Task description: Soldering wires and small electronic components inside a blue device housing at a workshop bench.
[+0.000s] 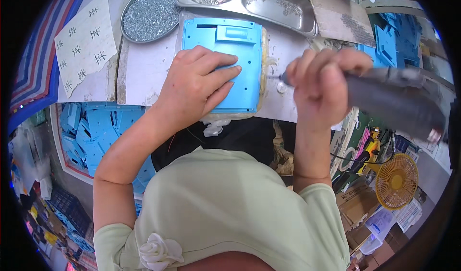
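Observation:
A blue plastic panel with small holes and a raised rectangular part lies on a padded block at the middle of the workbench. My left hand rests on its left side, fingers stretched across the surface and holding nothing. To the right of the panel, my right hand is wrapped round a dark electric screwdriver, partly smeared by motion. The tool lies nearly level, its thin bit pointing left toward the panel's right edge, where contact cannot be made out.
A round dish of small screws and a steel tray with small metal parts stand at the back. Blue panels fill a bin at the left. Cardboard lies behind my right hand; a yellow fan stands lower right.

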`<control>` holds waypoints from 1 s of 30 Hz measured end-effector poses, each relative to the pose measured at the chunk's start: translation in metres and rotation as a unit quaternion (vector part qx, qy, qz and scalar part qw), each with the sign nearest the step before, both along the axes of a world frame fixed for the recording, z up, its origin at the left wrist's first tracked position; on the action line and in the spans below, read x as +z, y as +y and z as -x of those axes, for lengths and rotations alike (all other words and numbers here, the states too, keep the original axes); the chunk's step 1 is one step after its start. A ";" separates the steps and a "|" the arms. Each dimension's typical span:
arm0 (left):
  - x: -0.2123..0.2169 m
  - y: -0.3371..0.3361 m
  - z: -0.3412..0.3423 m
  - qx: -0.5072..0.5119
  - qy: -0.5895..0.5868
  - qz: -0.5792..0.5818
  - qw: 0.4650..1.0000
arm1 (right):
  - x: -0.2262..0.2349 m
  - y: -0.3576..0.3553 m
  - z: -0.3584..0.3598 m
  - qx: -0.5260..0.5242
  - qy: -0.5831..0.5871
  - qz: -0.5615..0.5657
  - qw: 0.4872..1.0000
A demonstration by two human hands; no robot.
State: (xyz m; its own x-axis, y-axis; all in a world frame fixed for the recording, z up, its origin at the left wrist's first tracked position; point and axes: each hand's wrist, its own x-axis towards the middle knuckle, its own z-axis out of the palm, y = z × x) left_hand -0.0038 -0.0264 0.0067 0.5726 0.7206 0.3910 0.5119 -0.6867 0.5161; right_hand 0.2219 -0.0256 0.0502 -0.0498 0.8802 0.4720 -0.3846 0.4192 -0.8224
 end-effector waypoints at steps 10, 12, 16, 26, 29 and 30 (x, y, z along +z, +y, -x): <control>-0.004 0.051 -0.010 0.133 -0.051 -0.092 0.986 | 0.013 -0.007 0.007 -0.009 0.039 -0.050 0.998; -0.016 0.060 -0.003 0.103 0.013 -0.115 0.988 | 0.029 0.002 0.015 0.000 0.023 -0.034 0.999; 0.034 0.002 0.059 0.124 -0.153 -0.113 0.974 | 0.056 0.005 -0.021 0.026 0.046 -0.030 0.998; -0.146 -0.232 0.415 0.818 -0.296 0.171 0.463 | 0.042 0.033 0.000 0.089 0.066 0.029 0.993; -0.155 -0.256 0.470 0.842 -0.240 0.065 0.478 | 0.040 0.047 0.017 0.067 0.036 0.022 0.997; -0.154 -0.247 0.475 0.880 0.005 -0.019 0.475 | 0.040 0.050 0.016 0.051 0.023 0.020 0.998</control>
